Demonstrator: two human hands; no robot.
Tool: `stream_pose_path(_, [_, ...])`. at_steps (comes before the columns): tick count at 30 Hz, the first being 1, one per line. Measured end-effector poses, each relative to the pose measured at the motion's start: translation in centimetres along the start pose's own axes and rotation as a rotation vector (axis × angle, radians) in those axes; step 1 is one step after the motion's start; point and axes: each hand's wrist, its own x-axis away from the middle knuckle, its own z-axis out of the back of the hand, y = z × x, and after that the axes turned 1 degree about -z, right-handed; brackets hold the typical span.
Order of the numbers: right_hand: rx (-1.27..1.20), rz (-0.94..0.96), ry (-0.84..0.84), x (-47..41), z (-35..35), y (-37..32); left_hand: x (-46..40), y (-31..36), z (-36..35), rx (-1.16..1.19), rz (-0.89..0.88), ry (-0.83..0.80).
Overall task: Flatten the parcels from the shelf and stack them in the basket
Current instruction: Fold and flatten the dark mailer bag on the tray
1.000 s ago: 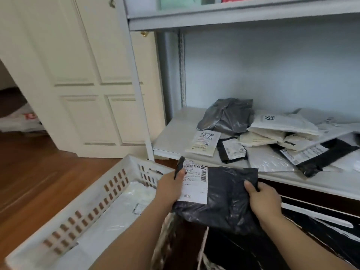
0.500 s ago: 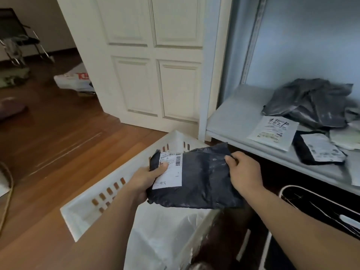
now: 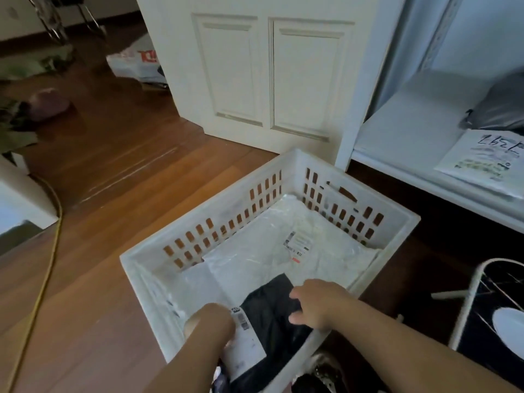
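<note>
Two hands reach down into a white slotted basket that fills the lower middle of the frame and stands on a brown wooden floor. Between them is a black parcel with a white barcode label, lying low at the near end of the basket on top of pale, clear-wrapped parcels that already cover the basket bottom. The left hand, at lower centre, is closed on the labelled edge of the black parcel. The right hand, just to its right, rests on the parcel's other side with fingers bent; whether it is pinching the plastic or only pressing on it cannot be told, as the picture is blurred there. At the right edge of the frame a white shelf carries at least two more parcels: a grey one at the upper right and, below it, a flat white one with handwriting and a printed label. The rest of the shelf runs out of view. Judging from this, the task is partly done: several parcels are stacked, the black one is being laid down, and those on the shelf are left to flatten and add. A white panelled door stands at upper centre.
</note>
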Motion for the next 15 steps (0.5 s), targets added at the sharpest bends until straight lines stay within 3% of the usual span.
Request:
stream_pose_path(3, [0.05,0.02,-0.018,-0.3,-0.5,-0.9,0.6,0.4,-0.3,-0.355,0.005,0.209])
stream_pose_path(5, [0.027,0.024,0.009,-0.3,-0.4,-0.8,0.5,1.2,0.2,-0.427,-0.19,0.355])
stream_pose_path(8, [0.031,0.004,0.069,-0.2,-0.1,-0.3,0.4,3.0,0.2,-0.357,-0.471,0.16])
stream_pose_path(11, [0.034,-0.029,0.109,-0.2,0.2,0.6,-0.6,3.7,-1.7,-0.414,-0.438,-0.06])
stream_pose_path(15, [-0.006,-0.054,0.143,0.1,0.6,1.5,-2.3,3.4,-4.3,-0.453,-0.391,-0.133])
